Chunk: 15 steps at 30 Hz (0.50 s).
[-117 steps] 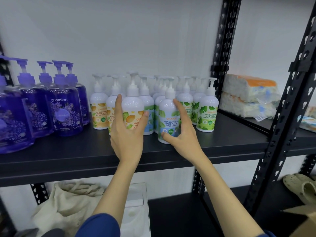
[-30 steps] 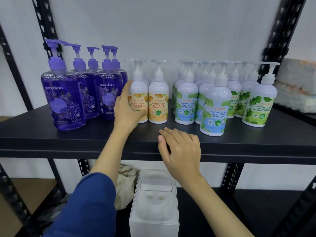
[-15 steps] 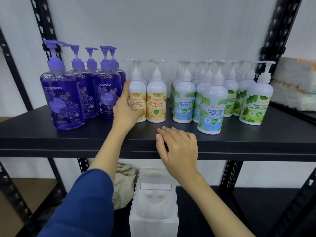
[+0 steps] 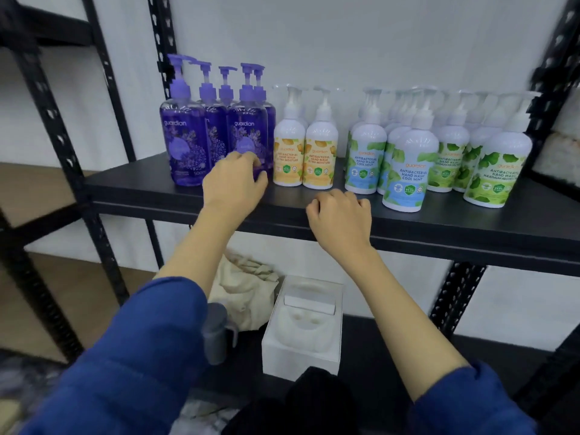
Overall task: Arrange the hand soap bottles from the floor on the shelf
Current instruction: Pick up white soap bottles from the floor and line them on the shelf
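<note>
Hand soap bottles stand in groups on the black shelf (image 4: 470,221): purple bottles (image 4: 182,142) at the left, two white orange-label bottles (image 4: 320,158) in the middle, then blue-label mint bottles (image 4: 408,174) and green-label bottles (image 4: 496,171) at the right. My left hand (image 4: 233,183) is in front of the base of the right front purple bottle (image 4: 248,130), fingers curled against it; the grip is hidden. My right hand (image 4: 340,215) rests on the shelf's front edge with bent fingers and holds nothing.
Below the shelf stand a white box with a moulded insert (image 4: 303,328), a cream cloth bag (image 4: 244,290) and a grey object (image 4: 215,334). Black perforated uprights (image 4: 56,127) frame the shelf. White packs (image 4: 561,152) lie at the far right.
My left hand has let go of the left orange-label bottle and moved left to the purple bottle's base. The right hand's fingers have bent on the shelf edge. The view shifted.
</note>
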Each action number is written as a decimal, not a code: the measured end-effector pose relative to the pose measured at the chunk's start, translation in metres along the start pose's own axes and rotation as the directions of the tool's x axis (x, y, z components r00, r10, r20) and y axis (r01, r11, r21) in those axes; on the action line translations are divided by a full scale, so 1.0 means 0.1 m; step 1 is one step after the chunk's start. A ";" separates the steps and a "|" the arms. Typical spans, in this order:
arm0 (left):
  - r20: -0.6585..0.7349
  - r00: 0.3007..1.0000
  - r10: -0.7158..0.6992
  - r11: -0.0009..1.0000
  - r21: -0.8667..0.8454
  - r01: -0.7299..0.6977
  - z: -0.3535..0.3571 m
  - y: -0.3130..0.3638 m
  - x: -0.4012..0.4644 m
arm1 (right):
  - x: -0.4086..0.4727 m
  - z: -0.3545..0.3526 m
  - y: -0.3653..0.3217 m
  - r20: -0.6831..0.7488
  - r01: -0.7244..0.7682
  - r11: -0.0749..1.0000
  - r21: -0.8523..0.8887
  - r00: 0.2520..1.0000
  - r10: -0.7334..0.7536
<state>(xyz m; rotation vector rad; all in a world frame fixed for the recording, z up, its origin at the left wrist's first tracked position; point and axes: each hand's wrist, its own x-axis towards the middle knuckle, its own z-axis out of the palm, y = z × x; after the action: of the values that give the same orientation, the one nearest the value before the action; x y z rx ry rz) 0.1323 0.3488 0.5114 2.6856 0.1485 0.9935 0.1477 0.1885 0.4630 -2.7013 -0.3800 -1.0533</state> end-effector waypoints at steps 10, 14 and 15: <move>-0.005 0.990 -0.143 0.949 0.281 0.139 -0.62 -0.92 -0.97 | -0.31 0.11 -0.99 -0.144 0.340 0.885 0.317 0.940 -0.309; -0.037 0.961 -0.274 0.892 0.363 0.269 -0.84 -1.43 -1.45 | -0.65 0.28 -1.66 -0.142 0.459 0.745 0.484 0.881 -0.451; -0.054 0.947 -0.315 0.870 0.383 0.311 -0.90 -1.57 -1.57 | -0.74 0.33 -1.83 -0.130 0.479 0.709 0.517 0.863 -0.489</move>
<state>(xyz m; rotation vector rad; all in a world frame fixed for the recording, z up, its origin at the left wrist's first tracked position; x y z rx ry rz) -0.0462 0.4889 0.4336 2.8730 0.8358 0.9239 0.0576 0.3592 0.4079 -2.1349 -1.2460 -0.8559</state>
